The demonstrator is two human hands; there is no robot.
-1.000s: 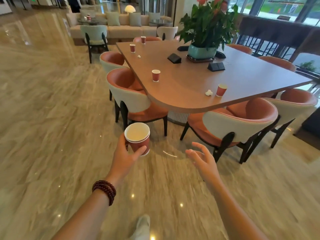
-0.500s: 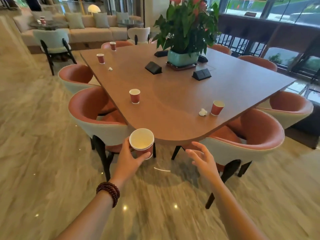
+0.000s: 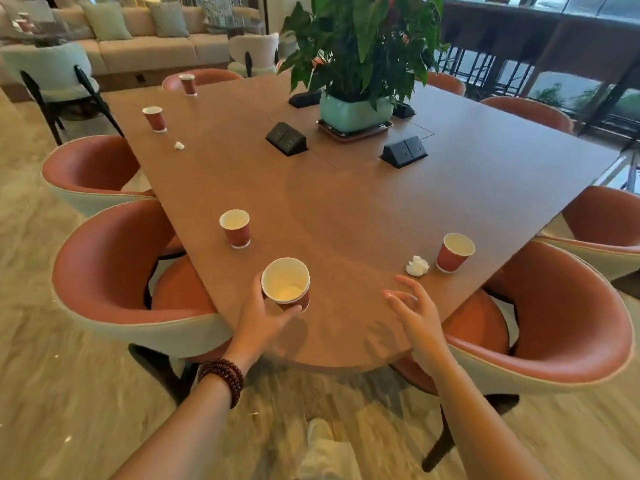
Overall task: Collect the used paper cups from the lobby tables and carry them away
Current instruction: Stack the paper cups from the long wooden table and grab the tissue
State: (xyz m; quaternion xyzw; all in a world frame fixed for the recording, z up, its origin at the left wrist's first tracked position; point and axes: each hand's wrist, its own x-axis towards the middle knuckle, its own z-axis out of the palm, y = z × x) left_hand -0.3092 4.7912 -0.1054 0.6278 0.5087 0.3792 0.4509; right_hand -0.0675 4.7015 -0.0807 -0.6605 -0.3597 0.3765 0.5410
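Note:
My left hand point(image 3: 260, 320) grips a red paper cup point(image 3: 286, 284) with a white inside, held above the near edge of the wooden table point(image 3: 363, 209). My right hand point(image 3: 412, 311) hovers open over the table's near right part, fingers spread, holding nothing. Just beyond it lie a crumpled tissue point(image 3: 417, 266) and a red cup point(image 3: 454, 252). Another red cup point(image 3: 236, 228) stands just beyond the held one. Two more cups point(image 3: 154, 118) point(image 3: 188, 83) stand along the far left edge, with a small tissue ball point(image 3: 179, 145) between them and me.
Orange and cream chairs point(image 3: 114, 271) point(image 3: 554, 317) ring the table. A potted plant point(image 3: 356, 64) in a teal pot and black socket boxes point(image 3: 286, 138) point(image 3: 404, 151) occupy the table's middle. A sofa point(image 3: 145, 39) stands far back. My shoe point(image 3: 322, 445) shows on the marble floor.
I have walked up to the table; it now fills the view. Both hands have come forward over its near edge, the left still holding the cup.

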